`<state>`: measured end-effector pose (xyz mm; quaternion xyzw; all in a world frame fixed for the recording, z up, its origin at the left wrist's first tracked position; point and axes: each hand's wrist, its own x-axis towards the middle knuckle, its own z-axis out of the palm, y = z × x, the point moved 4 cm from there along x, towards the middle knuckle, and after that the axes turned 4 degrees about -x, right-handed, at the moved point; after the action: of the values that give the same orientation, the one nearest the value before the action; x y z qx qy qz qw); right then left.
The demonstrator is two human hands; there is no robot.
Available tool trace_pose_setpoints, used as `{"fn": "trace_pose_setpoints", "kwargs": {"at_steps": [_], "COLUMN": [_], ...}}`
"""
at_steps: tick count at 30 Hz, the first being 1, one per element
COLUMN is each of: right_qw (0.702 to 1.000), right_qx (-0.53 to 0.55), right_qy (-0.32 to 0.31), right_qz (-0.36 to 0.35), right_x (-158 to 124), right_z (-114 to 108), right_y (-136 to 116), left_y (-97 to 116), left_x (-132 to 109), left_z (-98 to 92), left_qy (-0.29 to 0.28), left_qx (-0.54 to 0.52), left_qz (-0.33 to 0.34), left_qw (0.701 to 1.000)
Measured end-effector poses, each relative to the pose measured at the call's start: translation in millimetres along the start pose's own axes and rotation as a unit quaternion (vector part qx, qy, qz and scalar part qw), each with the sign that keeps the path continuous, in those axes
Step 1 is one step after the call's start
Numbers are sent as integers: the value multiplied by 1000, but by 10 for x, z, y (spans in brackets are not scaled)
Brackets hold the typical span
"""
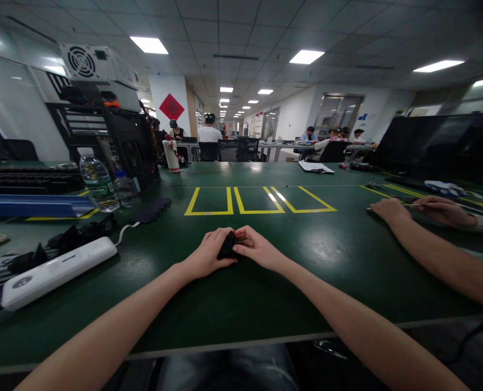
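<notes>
Both hands meet around a small black object (227, 247) on the green table, in front of my body. My left hand (210, 252) wraps it from the left, thumb low and fingers over the top. From the other side, my right hand (258, 248) pinches at its right edge with bent fingers. Much of the object is hidden by the fingers, and its kind cannot be made out. Just beyond my hands, yellow tape outlines (209, 213) mark the green table (164, 304).
To the left lie a white power bank (62, 273) with a cable, a dark phone-like slab (153, 210), a water bottle (97, 182) and an opened computer case (131, 149). A clipboard (315, 167) is farther back. A co-worker's hands (392, 212) work at the right.
</notes>
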<state>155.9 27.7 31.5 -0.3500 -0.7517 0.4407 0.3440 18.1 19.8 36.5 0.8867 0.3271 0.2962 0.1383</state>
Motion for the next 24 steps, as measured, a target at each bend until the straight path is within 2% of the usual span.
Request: {"fn": "trace_pose_setpoints", "kwargs": {"at_steps": [3,9,15,19,24], "right_qw": [1000,998,1000,1000,1000], "right_qx": [7,46,16,-4,5], "right_qy": [-18,-34,-8,1,-27], "right_qz": [13,-16,-23,-4,13], "right_x": [3,-1,-6,4,2], "right_z": [4,18,8,-3,10], "right_y": [23,7,-18,19,27], "left_y": [8,-20,-36,-33,-30], "left_x": [2,12,7,9,11], "left_z": [-4,19,28,27,27], "left_qy": [-1,6,4,3,0], "left_qx": [-2,6,-1,-5,-1], "left_qz": [2,10,9,7,7], "left_qw": [1000,1000,1000,1000,1000]}}
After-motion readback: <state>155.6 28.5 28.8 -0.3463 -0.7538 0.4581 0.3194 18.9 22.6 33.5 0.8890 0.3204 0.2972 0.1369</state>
